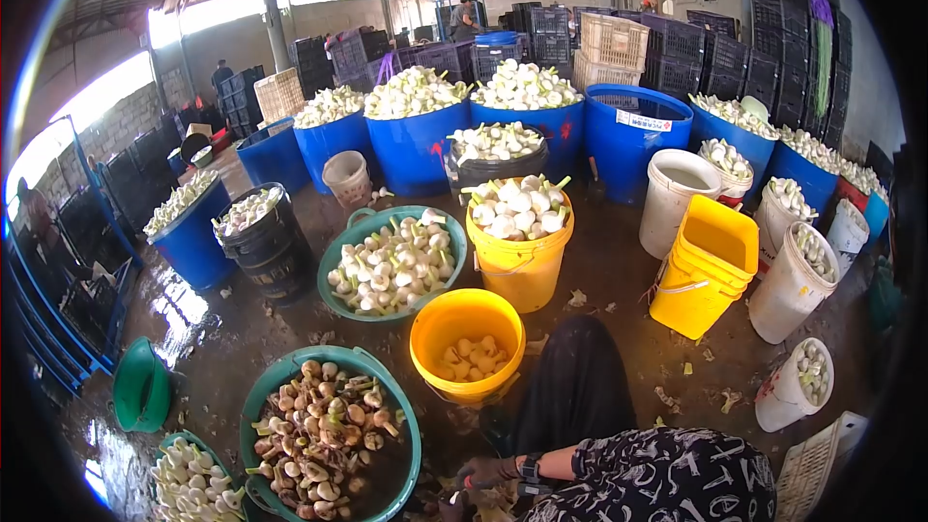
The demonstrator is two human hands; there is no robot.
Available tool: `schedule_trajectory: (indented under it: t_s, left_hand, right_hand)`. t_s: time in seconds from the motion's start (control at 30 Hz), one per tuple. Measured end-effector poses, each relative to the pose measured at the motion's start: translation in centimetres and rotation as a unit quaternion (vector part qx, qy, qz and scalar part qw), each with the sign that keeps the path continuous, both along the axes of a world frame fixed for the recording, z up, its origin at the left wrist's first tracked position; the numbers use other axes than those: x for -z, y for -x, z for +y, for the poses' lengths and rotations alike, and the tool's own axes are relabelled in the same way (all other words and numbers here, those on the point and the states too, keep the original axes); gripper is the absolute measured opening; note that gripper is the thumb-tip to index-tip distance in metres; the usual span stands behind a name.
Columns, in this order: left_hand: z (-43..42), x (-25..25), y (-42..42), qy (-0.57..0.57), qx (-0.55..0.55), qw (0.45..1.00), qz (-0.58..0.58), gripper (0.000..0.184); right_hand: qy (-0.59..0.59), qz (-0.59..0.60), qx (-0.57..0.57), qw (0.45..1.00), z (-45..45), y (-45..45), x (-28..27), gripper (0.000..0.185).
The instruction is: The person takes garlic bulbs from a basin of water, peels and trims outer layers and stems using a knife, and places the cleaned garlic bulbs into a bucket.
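My right hand (483,473), dark and seemingly gloved, is low in the view with a black band on its wrist. Its fingers look closed, but what they grip is hidden. My left hand (450,508) is partly visible at the bottom edge, its fingers unclear, with a small whitish piece by it. Left of the hands sits a green basin (410,404) of brown-skinned garlic bulbs (324,435). Above them stands a yellow bucket (423,353) with a few pale bulbs (472,360) at its bottom. My dark-trousered knee (578,382) is beside the bucket.
A green tub (333,292) and a yellow bucket (527,271) hold white garlic. Blue barrels (416,150) of garlic line the back, before stacked black crates (677,48). Nested yellow buckets (691,295) and white buckets (778,300) stand right. A person (465,19) is far back.
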State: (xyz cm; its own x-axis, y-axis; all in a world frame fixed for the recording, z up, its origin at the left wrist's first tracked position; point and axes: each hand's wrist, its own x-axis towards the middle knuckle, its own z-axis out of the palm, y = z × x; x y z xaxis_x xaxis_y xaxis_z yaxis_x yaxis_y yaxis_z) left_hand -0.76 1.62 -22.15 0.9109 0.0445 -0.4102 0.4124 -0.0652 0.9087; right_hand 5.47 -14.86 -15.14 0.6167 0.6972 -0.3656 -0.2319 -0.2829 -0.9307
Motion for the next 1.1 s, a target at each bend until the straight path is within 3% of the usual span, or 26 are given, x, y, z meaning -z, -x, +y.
schedule_trajectory:
  t_s: [0.17,0.33,0.67,0.87,0.9,0.97,1.03,1.07,1.1]
  left_hand:
    - [0.1,0.0,-0.1,-0.001,-0.002,1.0,-0.003,0.034]
    - [0.1,-0.1,0.0,-0.002,-0.007,1.0,-0.006,0.033]
    - [0.3,-0.1,0.8,-0.001,-0.026,1.0,-0.014,0.033]
    - [1.0,1.4,0.9,0.019,-0.063,0.997,-0.049,0.032]
    - [0.0,-1.6,1.2,0.022,-0.125,0.991,-0.044,0.042]
    - [0.5,-7.1,1.1,-0.046,-0.044,0.99,-0.127,0.049]
    - [1.3,-7.4,0.8,-0.145,-0.019,0.974,-0.175,0.049]
    - [1.1,-10.7,1.0,-0.156,-0.029,0.976,-0.15,0.049]
    - [2.2,-8.3,0.8,-0.148,-0.066,0.966,-0.2,0.047]
  right_hand:
    - [0.0,-0.065,0.028,0.997,-0.1,0.6,0.3,0.027]
    - [0.024,-0.047,0.006,0.999,-0.4,0.4,-2.0,0.026]
    - [0.092,-0.071,0.007,0.993,-0.2,0.6,-1.1,0.022]
    - [0.023,-0.029,0.069,0.997,-0.4,0.6,-3.5,0.022]
    - [0.004,-0.027,0.081,0.996,-0.7,0.6,-4.0,0.023]
    - [-0.014,-0.06,0.102,0.993,-0.9,0.6,-5.3,0.026]
    - [-0.054,-0.03,0.131,0.989,-0.9,0.3,-5.8,0.026]
    - [-0.107,0.025,0.132,0.985,-1.2,0.2,-6.7,0.026]
    - [-0.107,0.025,0.16,0.981,-0.7,0.3,-7.7,0.027]
